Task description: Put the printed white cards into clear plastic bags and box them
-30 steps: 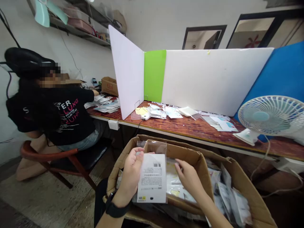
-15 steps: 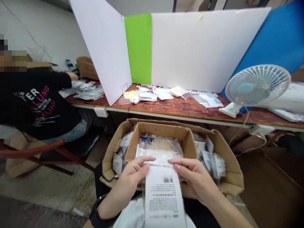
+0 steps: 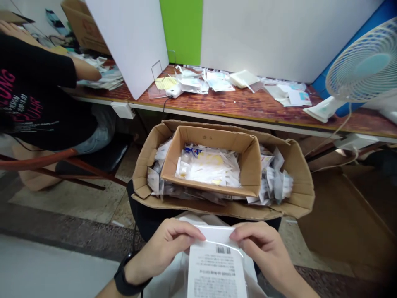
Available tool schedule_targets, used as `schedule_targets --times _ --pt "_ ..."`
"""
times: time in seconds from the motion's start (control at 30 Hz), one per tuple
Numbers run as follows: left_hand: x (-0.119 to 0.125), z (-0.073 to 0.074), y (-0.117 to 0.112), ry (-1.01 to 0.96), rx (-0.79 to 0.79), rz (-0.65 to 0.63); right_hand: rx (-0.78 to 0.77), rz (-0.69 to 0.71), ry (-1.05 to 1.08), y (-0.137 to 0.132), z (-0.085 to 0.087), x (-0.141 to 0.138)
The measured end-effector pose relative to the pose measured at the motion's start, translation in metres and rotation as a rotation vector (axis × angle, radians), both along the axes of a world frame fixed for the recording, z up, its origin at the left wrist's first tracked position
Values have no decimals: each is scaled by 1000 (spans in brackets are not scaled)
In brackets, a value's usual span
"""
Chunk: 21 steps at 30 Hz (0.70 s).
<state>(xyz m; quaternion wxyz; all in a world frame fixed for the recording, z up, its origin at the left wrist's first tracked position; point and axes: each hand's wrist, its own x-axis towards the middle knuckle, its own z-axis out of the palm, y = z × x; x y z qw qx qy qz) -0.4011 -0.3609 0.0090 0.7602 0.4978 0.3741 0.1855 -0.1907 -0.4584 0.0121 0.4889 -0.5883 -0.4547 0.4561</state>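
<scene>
From afar I see the left hand (image 3: pixel 170 242) and right hand (image 3: pixel 263 246), each grip clamped near 1 upper corner of the printed packet (image 3: pixel 214 267); perhaps this keeps its edge straight; it is nearer than the large carton (image 3: pixel 299 182), which holds the small carton (image 3: pixel 223 140).

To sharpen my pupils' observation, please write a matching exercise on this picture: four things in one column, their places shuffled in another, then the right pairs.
Things
1. Printed white card
2. Smaller cardboard box
3. Fan
4. Black wristband

Places
A. standing on the table
B. around the left wrist
C. held by the left hand and right hand
D. inside the larger cardboard box

Pairs: 1-C, 2-D, 3-A, 4-B
</scene>
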Motion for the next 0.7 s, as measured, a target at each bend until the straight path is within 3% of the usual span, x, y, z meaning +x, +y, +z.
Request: schedule_targets --times 0.17,0.3,0.4,0.5,0.6,0.7 --pt "-6 11 7 -43 189 -146 28 60 114 -7 5 3" --pt "-7 16 2 -63 223 -175 -59 -22 186 -11 9 -5" --pt "-5 11 -7 -29 120 -104 -204 -95 224 -14 10 -10" --pt "1 4 -19 -127 -100 62 -284 -110 252 -16 10 -10" --pt "12 3 -26 -109 -264 195 -262 -65 221 -15 10 -11" --pt "24 9 -25 52 -235 223 -209 -77 213 -11 11 -18"
